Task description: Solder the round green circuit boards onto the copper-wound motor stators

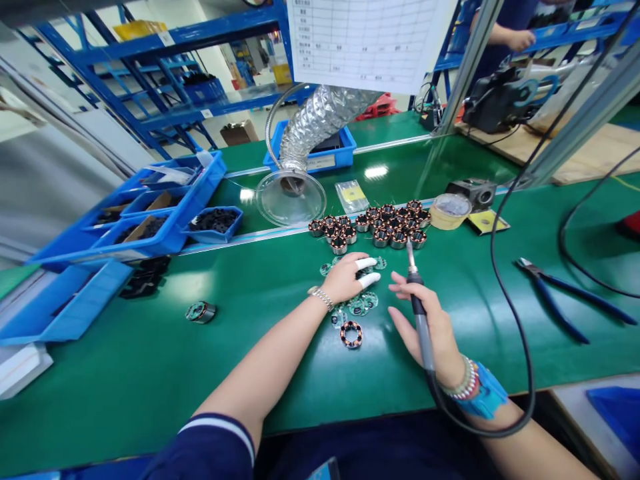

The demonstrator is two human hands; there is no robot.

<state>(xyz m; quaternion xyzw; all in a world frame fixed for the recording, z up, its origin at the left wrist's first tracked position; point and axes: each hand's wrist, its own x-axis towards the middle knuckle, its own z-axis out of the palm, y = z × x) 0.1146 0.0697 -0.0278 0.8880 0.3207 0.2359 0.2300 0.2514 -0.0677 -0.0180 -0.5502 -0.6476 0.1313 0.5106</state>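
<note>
We hold 1 soldering iron (pixel 424 340), with a black-and-grey handle and a bare metal tip, in our right hand (pixel 437 327). Its tip points away from us, towards the cluster of copper-wound rings (pixel 399 238), and its black cable loops down beside our wrist. Our right thumb and fingertips stand apart from each other around the handle. Our left hand (pixel 345 277) reaches palm down over the small green circuit boards (pixel 367 303), its fingertips among them; we cannot tell whether they pinch a board. 2 of its fingers wear white covers (pixel 366 263). The hands are apart.

The boards are thin and rounded, with dark and pale parts on them, and lie loosely overlapping in the middle of the green table (pixel 150 380); our hand hides some, so we cannot count them all. Just nearer to us lies 1 separate black ring with copper windings (pixel 351 345). Beyond the boards, the clustered rings are too crowded to count surely. Well to the left stands 1 short metal cylinder with a green top (pixel 200 312). To the right we see 1 pair of blue-handled pliers (pixel 537 272), and beyond our right hand 1 pale roll of tape (pixel 450 212). 1 clear funnel (pixel 291 208) on 1 silver duct (pixel 320 120) hangs over the far side.
</note>
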